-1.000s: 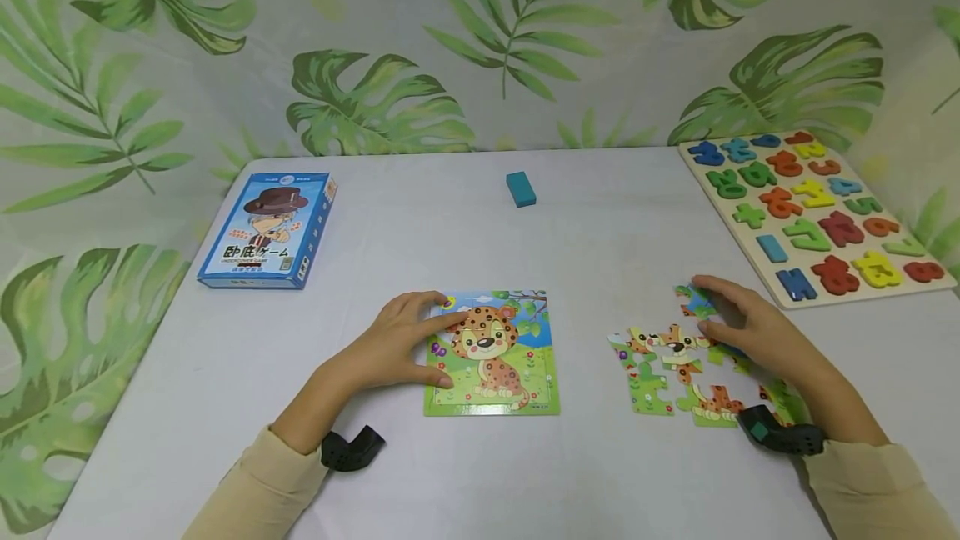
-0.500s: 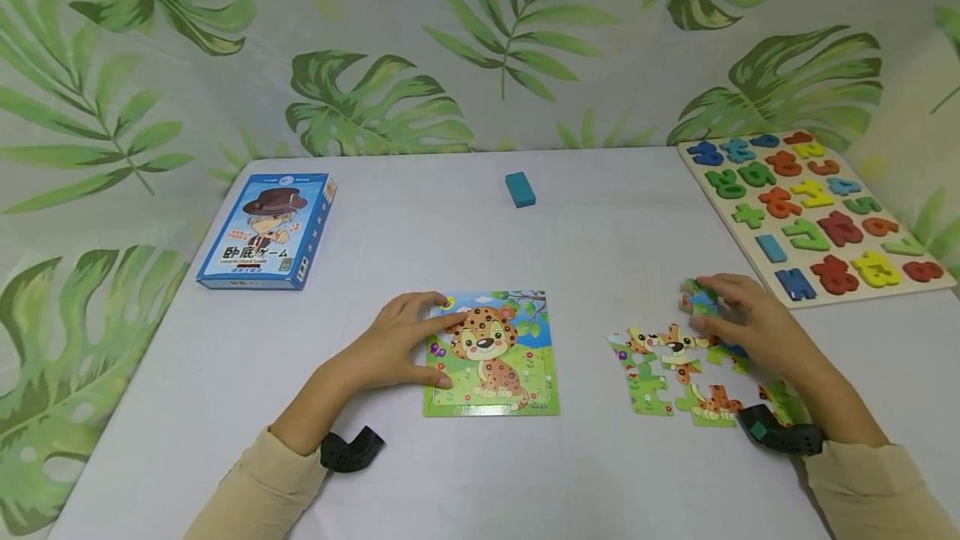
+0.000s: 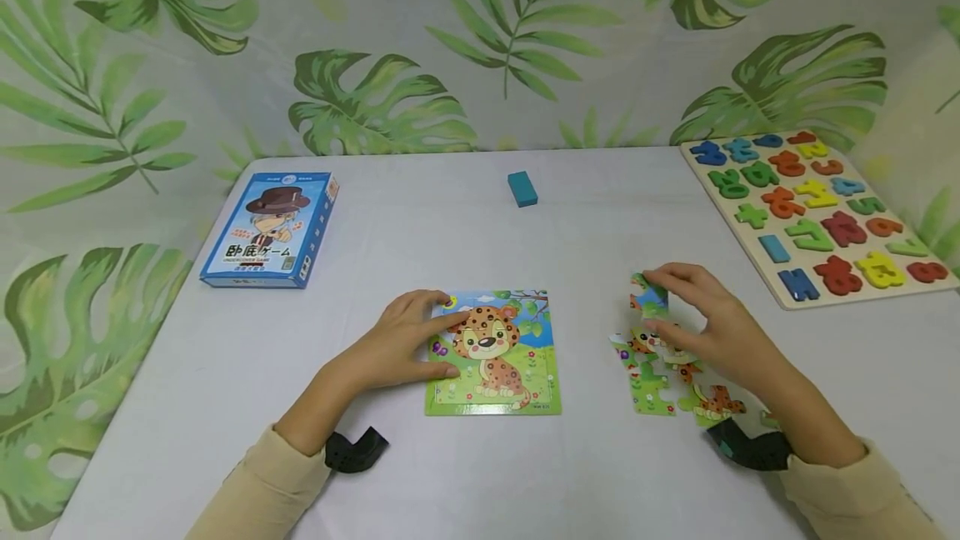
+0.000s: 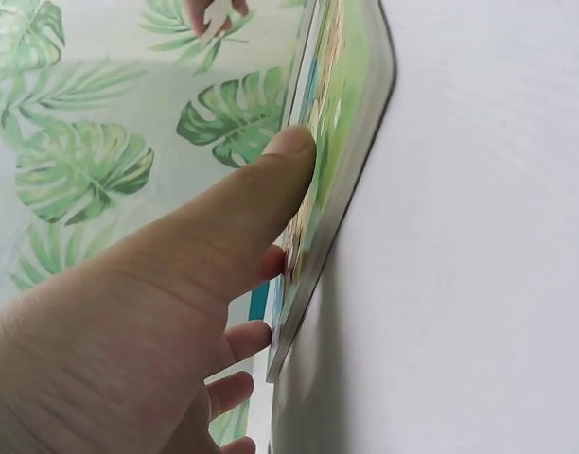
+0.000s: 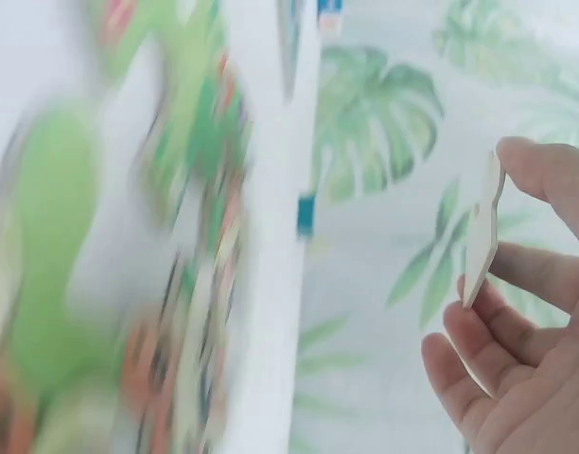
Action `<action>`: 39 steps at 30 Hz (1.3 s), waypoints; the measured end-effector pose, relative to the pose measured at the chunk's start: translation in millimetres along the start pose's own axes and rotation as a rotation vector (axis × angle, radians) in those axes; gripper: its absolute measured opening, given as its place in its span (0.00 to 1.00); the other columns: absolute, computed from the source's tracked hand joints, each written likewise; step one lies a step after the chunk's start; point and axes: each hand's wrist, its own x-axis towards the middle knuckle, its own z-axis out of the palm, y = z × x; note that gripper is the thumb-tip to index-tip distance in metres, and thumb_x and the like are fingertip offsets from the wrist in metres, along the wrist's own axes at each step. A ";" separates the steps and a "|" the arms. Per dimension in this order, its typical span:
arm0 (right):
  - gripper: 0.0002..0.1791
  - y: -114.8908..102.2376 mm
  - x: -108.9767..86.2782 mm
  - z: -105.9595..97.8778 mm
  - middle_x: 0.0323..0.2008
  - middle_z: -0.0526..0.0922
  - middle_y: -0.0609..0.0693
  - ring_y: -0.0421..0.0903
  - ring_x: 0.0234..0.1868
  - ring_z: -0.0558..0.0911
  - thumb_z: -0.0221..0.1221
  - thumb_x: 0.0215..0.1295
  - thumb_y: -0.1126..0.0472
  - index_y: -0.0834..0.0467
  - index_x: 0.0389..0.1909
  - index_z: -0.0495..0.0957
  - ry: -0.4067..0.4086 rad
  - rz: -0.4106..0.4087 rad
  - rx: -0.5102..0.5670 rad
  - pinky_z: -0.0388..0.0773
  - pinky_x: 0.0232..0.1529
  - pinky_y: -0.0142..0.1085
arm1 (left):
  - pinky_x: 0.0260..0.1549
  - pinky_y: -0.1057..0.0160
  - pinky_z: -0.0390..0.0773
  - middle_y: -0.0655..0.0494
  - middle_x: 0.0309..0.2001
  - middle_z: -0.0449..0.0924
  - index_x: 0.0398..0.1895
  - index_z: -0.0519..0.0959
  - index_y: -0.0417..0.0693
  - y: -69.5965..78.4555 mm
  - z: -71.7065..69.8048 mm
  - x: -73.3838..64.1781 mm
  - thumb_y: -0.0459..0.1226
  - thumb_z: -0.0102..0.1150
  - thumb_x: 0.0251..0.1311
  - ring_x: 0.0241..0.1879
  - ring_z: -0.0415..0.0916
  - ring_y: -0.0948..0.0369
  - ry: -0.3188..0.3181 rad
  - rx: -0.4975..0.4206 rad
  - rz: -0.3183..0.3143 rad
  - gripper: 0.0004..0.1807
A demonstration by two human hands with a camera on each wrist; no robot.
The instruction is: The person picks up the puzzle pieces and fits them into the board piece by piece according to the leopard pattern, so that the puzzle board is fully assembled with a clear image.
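Note:
In the head view my left hand (image 3: 405, 336) rests on the left part of a square leopard picture puzzle (image 3: 495, 365), thumb and forefinger spread over its face. The left wrist view has the thumb lying on the puzzle board (image 4: 351, 113), the other fingers near its edge. My right hand (image 3: 716, 323) pinches a blue and green jigsaw piece (image 3: 649, 298) between thumb and fingers, raised off the table. Edge-on, that piece (image 5: 483, 227) looks thin and pale in the right wrist view. Beneath the hand lie several loose puzzle pieces (image 3: 651, 390), partly hidden by it.
A wooden board with coloured numbers (image 3: 780, 277) lies at the back right. The blue card game box (image 3: 262, 232) is at the back left. Near the far edge sits a small teal block (image 3: 522, 189). A leaf-print cloth (image 3: 375, 40) hangs behind the table.
My right hand has lifted the pinched jigsaw piece and carried it left, over the loose pieces. The left hand stays on the leopard puzzle, almost unmoved.

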 end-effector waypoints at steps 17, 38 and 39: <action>0.30 -40.2 48.1 94.2 0.54 0.66 0.58 0.52 0.56 0.65 0.64 0.53 0.58 0.64 0.57 0.69 -0.215 0.026 0.056 0.65 0.54 0.46 | 0.59 0.59 0.55 0.50 0.64 0.56 0.65 0.57 0.41 17.3 6.8 6.6 0.61 0.53 0.51 0.63 0.52 0.55 -0.036 -0.021 0.019 0.45; 0.34 -39.3 62.3 100.0 0.56 0.66 0.58 0.55 0.55 0.65 0.62 0.54 0.49 0.62 0.59 0.67 -0.330 -0.019 -0.123 0.61 0.53 0.51 | 0.35 0.57 0.66 0.47 0.43 0.64 0.63 0.64 0.68 50.1 11.2 25.2 0.66 0.42 0.52 0.42 0.63 0.54 0.020 0.330 0.039 0.35; 0.34 -38.8 61.9 99.7 0.56 0.66 0.59 0.56 0.56 0.65 0.61 0.55 0.49 0.62 0.60 0.66 -0.341 -0.014 -0.115 0.60 0.54 0.52 | 0.36 0.56 0.66 0.47 0.44 0.64 0.63 0.64 0.68 49.9 11.7 25.5 0.66 0.42 0.52 0.43 0.63 0.54 0.021 0.321 0.035 0.34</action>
